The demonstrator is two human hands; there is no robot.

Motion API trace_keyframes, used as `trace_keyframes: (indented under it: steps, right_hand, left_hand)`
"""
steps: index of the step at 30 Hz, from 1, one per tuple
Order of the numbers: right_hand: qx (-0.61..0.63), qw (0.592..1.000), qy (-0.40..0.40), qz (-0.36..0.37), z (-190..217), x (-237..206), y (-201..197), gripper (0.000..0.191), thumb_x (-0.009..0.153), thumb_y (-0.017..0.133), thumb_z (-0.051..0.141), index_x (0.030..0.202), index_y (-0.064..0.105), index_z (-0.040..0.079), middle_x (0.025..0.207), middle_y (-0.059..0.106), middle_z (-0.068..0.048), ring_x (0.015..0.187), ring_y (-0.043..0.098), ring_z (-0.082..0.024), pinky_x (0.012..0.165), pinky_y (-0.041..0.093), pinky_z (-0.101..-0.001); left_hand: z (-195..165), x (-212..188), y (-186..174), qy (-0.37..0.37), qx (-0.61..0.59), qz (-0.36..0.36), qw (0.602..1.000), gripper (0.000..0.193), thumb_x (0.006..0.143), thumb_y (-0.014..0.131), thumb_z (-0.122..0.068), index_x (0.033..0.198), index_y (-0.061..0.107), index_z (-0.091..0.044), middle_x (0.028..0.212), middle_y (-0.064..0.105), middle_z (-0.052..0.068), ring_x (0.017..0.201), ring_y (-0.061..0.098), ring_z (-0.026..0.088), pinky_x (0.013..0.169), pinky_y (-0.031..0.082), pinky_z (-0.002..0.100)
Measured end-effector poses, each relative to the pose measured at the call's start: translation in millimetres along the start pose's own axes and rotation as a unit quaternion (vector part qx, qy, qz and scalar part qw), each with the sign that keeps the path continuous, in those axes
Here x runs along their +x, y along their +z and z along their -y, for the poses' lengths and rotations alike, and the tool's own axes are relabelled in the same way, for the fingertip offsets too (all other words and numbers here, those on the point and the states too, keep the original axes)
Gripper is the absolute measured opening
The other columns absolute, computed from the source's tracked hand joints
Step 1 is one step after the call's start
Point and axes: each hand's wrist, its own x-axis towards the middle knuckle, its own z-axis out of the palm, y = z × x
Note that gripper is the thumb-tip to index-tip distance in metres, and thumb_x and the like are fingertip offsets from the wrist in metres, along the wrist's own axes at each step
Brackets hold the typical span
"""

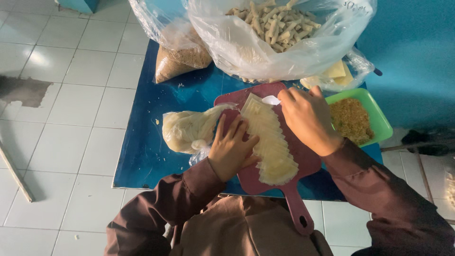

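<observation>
On the blue table (156, 142) we see a green tray (379, 116) with brown crumbs (351, 119), just right of our fingers. Our left hand (231, 149) lies flat with loose fingers on the pale wrappers (270, 142), and our right hand (307, 118) pinches a white spoon (271, 100).

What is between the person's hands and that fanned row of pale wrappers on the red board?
Nothing visible. The left hand rests on the wrappers along their left edge, and the right hand touches their top end, holding a small white spoon. The red board lies underneath.

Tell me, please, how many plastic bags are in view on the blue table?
4, maybe more hidden: a large bag of rolled sticks at the far edge, a crumb bag to its left, a wrapper bag behind the green tray, a bag by the left hand.
</observation>
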Motion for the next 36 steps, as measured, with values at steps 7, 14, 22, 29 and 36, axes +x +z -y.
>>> trace_keyframes:
  steps: [7,14,22,29,36]
  right_hand:
    - [0.142,0.990,0.006,0.004,0,-3,11,0.011,0.094,0.070,0.011,0.098,0.060,0.011,0.090,0.067,-0.001,0.081,0.064,-0.025,0.078,0.040,-0.0407]
    - [0.133,0.991,0.025,-0.020,-6,4,38,0.009,0.096,0.070,0.011,0.098,0.063,0.013,0.090,0.066,0.002,0.080,0.062,-0.023,0.081,0.038,-0.0409]
    - [0.094,0.994,0.020,-0.056,-4,10,54,0.008,0.098,0.068,0.008,0.099,0.062,0.013,0.091,0.064,0.000,0.080,0.060,-0.024,0.083,0.037,-0.0405]
    - [0.017,0.994,0.020,-0.104,-1,15,65,0.009,0.100,0.069,0.010,0.102,0.061,0.013,0.093,0.065,-0.001,0.084,0.063,-0.022,0.084,0.038,-0.0412]
    - [0.382,0.902,0.199,0.000,-11,7,68,0.013,0.095,0.067,0.008,0.102,0.057,0.005,0.091,0.068,-0.006,0.084,0.071,-0.024,0.071,0.054,-0.0381]
  left_hand:
    - [1,1,-1,0.004,-0.003,-0.003,1.000,0.056,0.074,0.080,-0.050,0.118,0.067,-0.018,0.138,0.055,0.022,0.140,0.042,0.039,0.120,0.020,0.066]
    - [-1,2,-2,0.000,-0.006,0.005,1.000,0.054,0.073,0.080,-0.049,0.116,0.068,-0.018,0.137,0.055,0.022,0.140,0.043,0.039,0.120,0.021,0.065]
    - [1,2,0,0.003,-0.010,0.003,1.000,0.053,0.074,0.081,-0.049,0.115,0.068,-0.018,0.137,0.055,0.023,0.141,0.043,0.040,0.121,0.021,0.064]
    - [1,1,2,-0.002,-0.008,0.008,1.000,0.053,0.072,0.081,-0.048,0.114,0.067,-0.019,0.139,0.054,0.023,0.142,0.042,0.040,0.120,0.020,0.065]
    - [0,1,1,-0.003,-0.002,0.011,1.000,0.052,0.074,0.080,-0.049,0.114,0.067,-0.020,0.141,0.054,0.022,0.143,0.041,0.039,0.121,0.019,0.065]
